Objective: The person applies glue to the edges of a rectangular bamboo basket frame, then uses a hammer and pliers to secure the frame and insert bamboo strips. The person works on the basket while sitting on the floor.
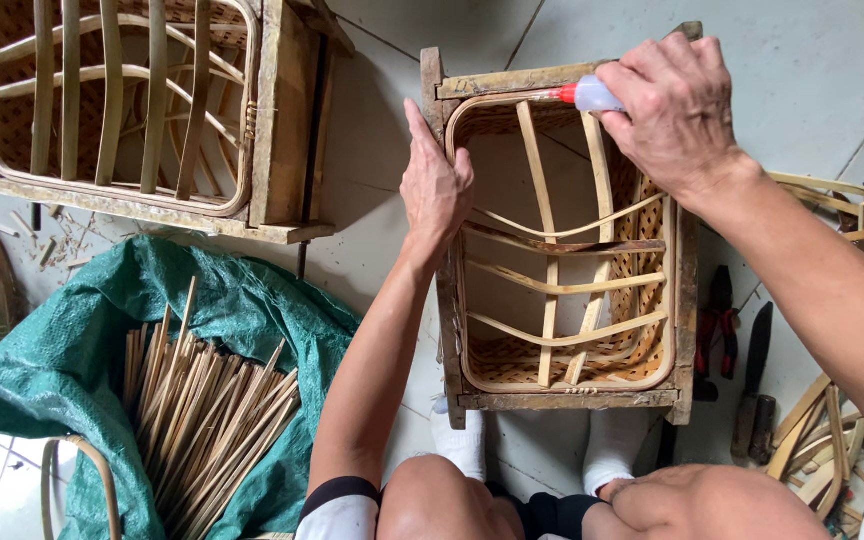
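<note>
Right hand (677, 105) clenched around glue bottle (590, 96), nozzle at basket frame (562, 395) rim; left hand (437, 180), fingers extended, pressing adjacent rim edge.

Rough wooden frame (562, 400), smooth bamboo slats (552, 290) — glossy plastic glue bottle (592, 96).

A single head-worn camera looks almost straight down from above the person's knees, close to the work. The left hand (436, 185) and right hand (674, 105) sit in the upper middle of the frame, floor tiles (812, 80) beyond them.
</note>
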